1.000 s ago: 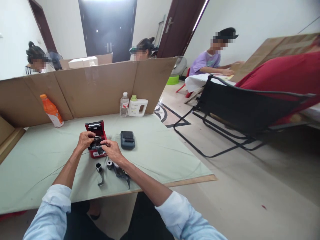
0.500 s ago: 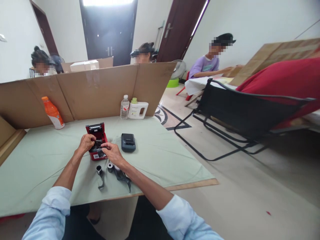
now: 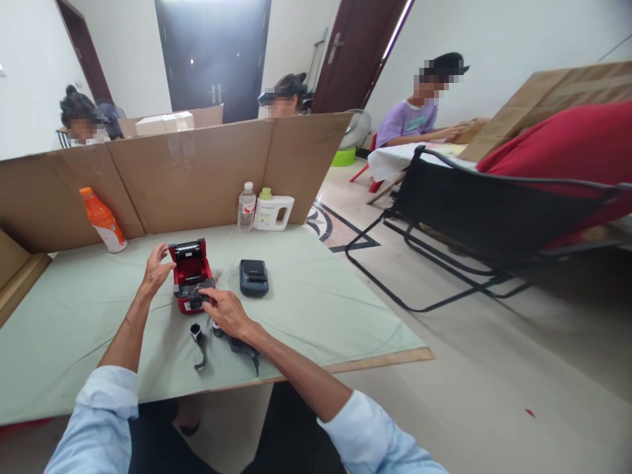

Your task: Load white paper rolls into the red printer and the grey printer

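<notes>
A small red and black printer (image 3: 190,270) stands on the cloth with its lid raised and its inside showing. My left hand (image 3: 157,268) is beside the left edge of the raised lid, thumb and fingers apart, holding nothing. At the front of the printer, my right hand (image 3: 226,311) pinches a piece of dark film (image 3: 198,301) that hangs over the front edge. Its fingertips partly cover the film. Nearer to me lie a small core with a dark strip trailing from it (image 3: 197,342), a small roll (image 3: 216,331) partly hidden by my right hand, and a crumpled black strip (image 3: 245,352).
A dark handheld device (image 3: 254,277) lies right of the printer. Along the cardboard screen (image 3: 197,174) stand an orange bottle (image 3: 103,220), a clear bottle (image 3: 246,209) and a white jug (image 3: 271,212). A black folding chair (image 3: 459,197) is at right. Several people sit beyond.
My left hand has come out of the printer's inside and moved up and left to beside the lid. My right hand stays at the printer's front with the film. The view has shifted slightly.
</notes>
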### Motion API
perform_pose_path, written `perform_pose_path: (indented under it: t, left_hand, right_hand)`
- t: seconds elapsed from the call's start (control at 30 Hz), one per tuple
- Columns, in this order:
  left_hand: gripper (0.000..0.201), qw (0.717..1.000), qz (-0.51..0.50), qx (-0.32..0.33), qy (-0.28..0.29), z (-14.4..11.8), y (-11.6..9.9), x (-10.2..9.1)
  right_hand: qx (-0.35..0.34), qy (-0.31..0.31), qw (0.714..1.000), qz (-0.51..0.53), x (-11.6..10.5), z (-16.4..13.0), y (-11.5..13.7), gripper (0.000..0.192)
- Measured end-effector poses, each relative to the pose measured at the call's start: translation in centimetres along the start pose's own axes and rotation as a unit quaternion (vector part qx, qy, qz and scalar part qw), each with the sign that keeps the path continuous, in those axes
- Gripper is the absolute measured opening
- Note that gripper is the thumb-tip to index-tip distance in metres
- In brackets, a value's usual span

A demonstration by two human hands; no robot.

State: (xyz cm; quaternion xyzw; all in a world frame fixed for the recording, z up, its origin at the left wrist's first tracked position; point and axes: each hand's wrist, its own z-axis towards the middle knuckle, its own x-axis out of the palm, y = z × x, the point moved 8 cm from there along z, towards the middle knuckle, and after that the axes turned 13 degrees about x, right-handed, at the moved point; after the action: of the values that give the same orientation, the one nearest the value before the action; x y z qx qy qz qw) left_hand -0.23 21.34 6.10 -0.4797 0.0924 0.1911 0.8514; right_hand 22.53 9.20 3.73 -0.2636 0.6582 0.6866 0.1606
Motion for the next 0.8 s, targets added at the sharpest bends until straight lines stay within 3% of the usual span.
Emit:
perform_pose_path:
  t: [0.07,0.17,0.27,0.43,0.57,0.8]
  left_hand:
    - [0.08,0.998,-0.056,-0.006,0.037,0.6,0.0,0.7]
    - [0.077,0.996,-0.035,0.01,0.082,-0.3,-1.3,0.7]
    - [0.069,0.985,0.039,0.069,0.15,-3.0,-3.4,0.2]
    - [0.086,0.943,0.138,0.166,0.251,-7.4,-5.6,0.3]
    - [0.086,0.922,0.216,0.189,0.261,-8.7,-5.5,0.7]
    - [0.068,0.911,0.27,0.204,0.238,-9.1,-5.4,1.2]
  right_hand:
    - [-0.004,-0.003,0.999,-0.046,-0.1,-0.4,0.3,0.043]
    - [-0.013,-0.01,0.996,-0.088,-0.1,-0.7,0.4,0.044]
    - [-0.029,-0.013,0.993,-0.117,0.2,-1.0,0.4,0.044]
    - [-0.043,-0.014,0.988,-0.146,0.6,-1.4,0.1,0.046]
    - [-0.054,-0.011,0.987,-0.153,0.6,-1.6,0.0,0.048]
    - [-0.06,0.002,0.984,-0.169,0.3,-1.9,0.3,0.05]
